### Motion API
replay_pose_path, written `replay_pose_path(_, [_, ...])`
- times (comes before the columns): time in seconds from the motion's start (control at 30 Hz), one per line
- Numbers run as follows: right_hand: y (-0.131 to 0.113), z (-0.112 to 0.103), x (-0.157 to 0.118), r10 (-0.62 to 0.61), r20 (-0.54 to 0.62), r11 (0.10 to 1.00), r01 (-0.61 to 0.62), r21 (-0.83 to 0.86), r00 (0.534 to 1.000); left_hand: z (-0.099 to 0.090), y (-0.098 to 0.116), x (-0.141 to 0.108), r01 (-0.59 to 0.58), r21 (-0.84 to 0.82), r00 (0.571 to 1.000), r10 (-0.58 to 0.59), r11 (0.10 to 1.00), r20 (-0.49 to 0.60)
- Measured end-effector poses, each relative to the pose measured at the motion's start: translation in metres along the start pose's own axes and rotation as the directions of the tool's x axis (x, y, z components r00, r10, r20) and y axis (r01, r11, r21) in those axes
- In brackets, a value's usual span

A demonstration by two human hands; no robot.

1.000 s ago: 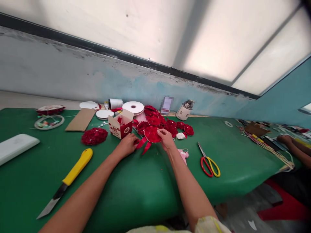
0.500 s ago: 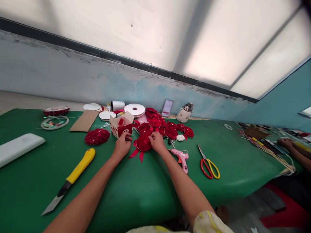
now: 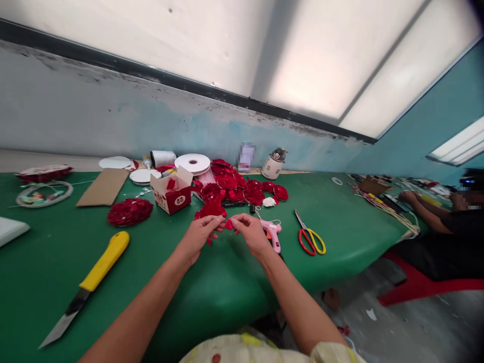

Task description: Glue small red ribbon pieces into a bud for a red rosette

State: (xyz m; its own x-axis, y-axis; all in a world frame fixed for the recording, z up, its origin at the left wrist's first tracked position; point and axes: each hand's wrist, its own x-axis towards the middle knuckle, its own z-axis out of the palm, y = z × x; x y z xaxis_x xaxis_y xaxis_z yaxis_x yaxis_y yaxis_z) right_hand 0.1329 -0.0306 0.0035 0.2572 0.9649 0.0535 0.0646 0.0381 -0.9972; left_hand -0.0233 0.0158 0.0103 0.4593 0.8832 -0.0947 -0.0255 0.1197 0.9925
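Note:
Between my two hands is a small piece of red ribbon (image 3: 229, 224), pinched at both sides. My left hand (image 3: 199, 234) has thumb and fingers closed on its left end. On the right end, the fingers of my right hand (image 3: 250, 232) are pressed together. Just behind them lies a red ribbon flower (image 3: 212, 208), partly covered by my left hand. A pile of red ribbon flowers (image 3: 227, 184) spreads farther back. The small white and red box (image 3: 172, 194) stands open to the left of it, with red pieces inside.
A knife with a yellow handle (image 3: 104, 264) lies at the left. A pink glue gun (image 3: 273, 234) and scissors (image 3: 310, 237) rest on the right. Behind are a ribbon spool (image 3: 192, 164), cardboard (image 3: 104, 186) and a bottle (image 3: 274, 164). Another person (image 3: 449, 217) sits at far right.
My left hand has left the box and moved right to meet my right hand. A red ribbon piece is now held between both, in front of the flower. The view has turned rightward.

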Motion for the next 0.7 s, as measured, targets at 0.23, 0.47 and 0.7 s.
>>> replay_pose_path(0.23, [0.004, -0.004, -0.013, -0.062, 0.051, 0.997, 0.064, -0.047, 0.997, 0.018, -0.005, -0.015, 0.040, -0.085, 0.999, -0.038, 0.996, 0.024])
replay_pose_path(0.47, [0.005, -0.006, -0.013, -0.080, 0.059, 0.993, 0.085, -0.084, 0.995, 0.021, -0.019, -0.010, 0.063, -0.091, 0.998, -0.065, 0.994, -0.020])
replay_pose_path(0.7, [0.008, 0.005, -0.019, 0.088, 0.006, 0.993, -0.088, 0.078, 0.996, 0.020, -0.028, -0.009, 0.044, -0.120, 0.993, -0.056, 0.992, -0.104])
